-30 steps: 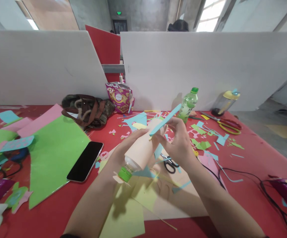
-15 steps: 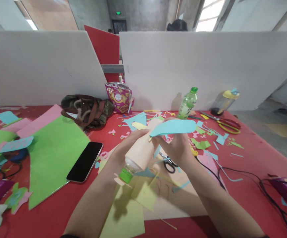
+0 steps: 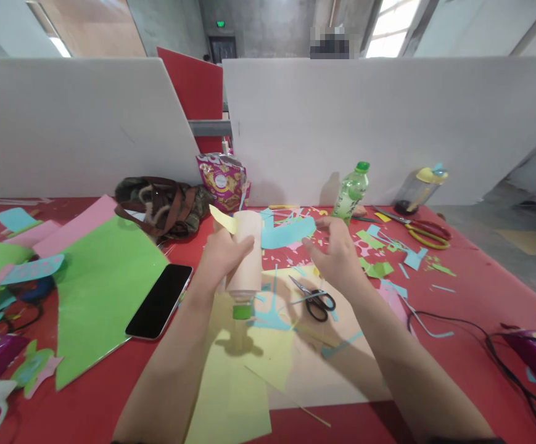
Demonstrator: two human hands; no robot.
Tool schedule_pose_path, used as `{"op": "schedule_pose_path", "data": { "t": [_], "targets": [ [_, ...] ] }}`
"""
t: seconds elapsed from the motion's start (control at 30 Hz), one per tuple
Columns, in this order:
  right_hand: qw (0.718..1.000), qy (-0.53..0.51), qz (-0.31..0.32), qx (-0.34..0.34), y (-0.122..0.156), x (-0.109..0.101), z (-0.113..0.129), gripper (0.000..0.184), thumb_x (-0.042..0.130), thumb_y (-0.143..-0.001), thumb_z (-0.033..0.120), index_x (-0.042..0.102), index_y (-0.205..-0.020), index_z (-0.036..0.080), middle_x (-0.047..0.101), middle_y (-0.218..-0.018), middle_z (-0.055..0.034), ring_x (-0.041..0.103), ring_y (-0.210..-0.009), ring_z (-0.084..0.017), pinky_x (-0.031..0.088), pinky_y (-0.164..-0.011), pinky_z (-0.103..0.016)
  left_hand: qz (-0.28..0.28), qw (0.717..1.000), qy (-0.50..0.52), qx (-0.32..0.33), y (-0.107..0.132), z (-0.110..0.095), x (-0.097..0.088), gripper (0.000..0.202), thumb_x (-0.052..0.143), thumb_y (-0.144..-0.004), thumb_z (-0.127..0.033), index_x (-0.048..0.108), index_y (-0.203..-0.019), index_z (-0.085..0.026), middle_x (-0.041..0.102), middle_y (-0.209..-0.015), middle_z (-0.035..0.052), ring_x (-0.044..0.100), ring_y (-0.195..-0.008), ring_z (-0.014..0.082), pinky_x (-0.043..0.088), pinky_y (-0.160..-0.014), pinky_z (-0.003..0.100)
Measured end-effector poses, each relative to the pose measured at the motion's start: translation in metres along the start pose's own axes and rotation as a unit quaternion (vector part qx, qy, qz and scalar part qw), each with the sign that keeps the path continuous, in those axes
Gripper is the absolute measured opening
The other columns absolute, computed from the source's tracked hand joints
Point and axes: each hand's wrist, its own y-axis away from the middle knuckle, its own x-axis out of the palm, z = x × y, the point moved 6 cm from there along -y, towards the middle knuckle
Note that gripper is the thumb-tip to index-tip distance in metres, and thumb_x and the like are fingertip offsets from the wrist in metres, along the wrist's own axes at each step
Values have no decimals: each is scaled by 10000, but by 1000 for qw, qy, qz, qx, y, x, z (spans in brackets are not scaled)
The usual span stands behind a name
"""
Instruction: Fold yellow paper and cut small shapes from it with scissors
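My left hand (image 3: 224, 254) is wrapped round a paper-covered bottle (image 3: 245, 265), its green cap (image 3: 242, 311) pointing down toward me. A curved blue paper piece (image 3: 288, 233) sticks out from the bottle's right side, and a pale yellow paper piece (image 3: 224, 220) shows at its upper left. Beside the blue piece's far end is my right hand (image 3: 335, 246), thumb and fingers apart; whether a fingertip touches the paper I cannot tell. Black-handled scissors (image 3: 314, 300) lie below, on pale paper sheets (image 3: 235, 394) with blue offcuts.
A phone (image 3: 159, 302) rests against a green sheet (image 3: 96, 296) on the left. Toward the back are a camouflage bag (image 3: 187, 206), a snack bag (image 3: 221, 179), a green-capped drink bottle (image 3: 351, 192), a clear cup (image 3: 422, 191) and red-yellow scissors (image 3: 427, 234). A cable (image 3: 475, 327) runs along the right.
The wrapped bottle has moved left and turned from a slant to nearly straight. My right hand has come away from the bottle's side to the blue piece's outer end.
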Motion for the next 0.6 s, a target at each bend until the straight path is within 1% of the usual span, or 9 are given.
{"op": "schedule_pose_path", "data": {
  "t": [0.03, 0.1, 0.17, 0.23, 0.3, 0.37, 0.47, 0.6],
  "targets": [
    [1000, 2, 0, 8, 0, 0, -3, 233, 537, -686, 193, 437, -893, 157, 504, -877, -113, 518, -833, -239, 433, -724, -405, -28, 998, -62, -9, 0, 0, -5, 556, 477, -657, -421, 441, -1080, -62, 592, -928, 181, 572, -850, 315, 439, -671, 359],
    [1000, 4, 1, 12, -1, 0, -7, 230, 534, -693, 190, 425, -894, 165, 499, -872, -105, 524, -824, -229, 437, -718, -400, -69, 988, -139, -18, 3, -2, -10, 651, 440, -685, -414, 300, -1192, -29, 580, -936, 203, 574, -844, 320, 436, -667, 359],
    [1000, 9, -4, 4, -1, -1, -8, 216, 530, -693, 181, 422, -880, 179, 498, -862, -93, 526, -820, -226, 438, -709, -399, -77, 982, -170, -3, 6, -8, -6, 698, 423, -702, -385, 189, -1240, -7, 577, -937, 203, 582, -831, 304, 436, -670, 341],
    [1000, 16, -4, -7, -1, -1, -7, 199, 526, -692, 176, 423, -863, 189, 497, -858, -86, 525, -821, -225, 436, -705, -397, -50, 980, -191, 12, 7, -11, 7, 712, 426, -701, -363, 161, -1247, 9, 574, -948, 209, 583, -836, 298, 433, -676, 330],
    [1000, 22, 4, -16, 0, -1, -5, 182, 522, -693, 176, 427, -848, 195, 497, -855, -81, 524, -819, -224, 433, -706, -397, -12, 979, -205, 18, 5, -10, 24, 719, 435, -695, -340, 151, -1252, 14, 566, -979, 219, 577, -863, 296, 428, -687, 323],
    [999, 26, 15, -18, 1, 0, -4, 168, 521, -697, 182, 433, -839, 198, 498, -850, -77, 524, -815, -224, 429, -708, -398, 31, 979, -199, 9, 3, -6, 40, 702, 448, -683, -328, 191, -1240, 13, 575, -974, 217, 577, -869, 295, 426, -686, 314],
    [999, 32, 37, -9, 1, 1, -4, 158, 527, -698, 187, 444, -831, 200, 505, -843, -74, 528, -800, -221, 431, -697, -390, 48, 981, -190, -4, -1, 2, 54, 693, 458, -672, -341, 235, -1221, 19, 575, -983, 229, 576, -880, 295, 428, -686, 315],
    [997, 49, 60, 9, 1, 1, -5, 145, 538, -696, 186, 464, -821, 187, 521, -853, -84, 537, -810, -222, 427, -708, -379, 49, 983, -177, -27, -6, 11, 62, 669, 427, -708, -372, 234, -1213, 22, 567, -990, 251, 576, -898, 284, 418, -715, 321]
  ]
}}
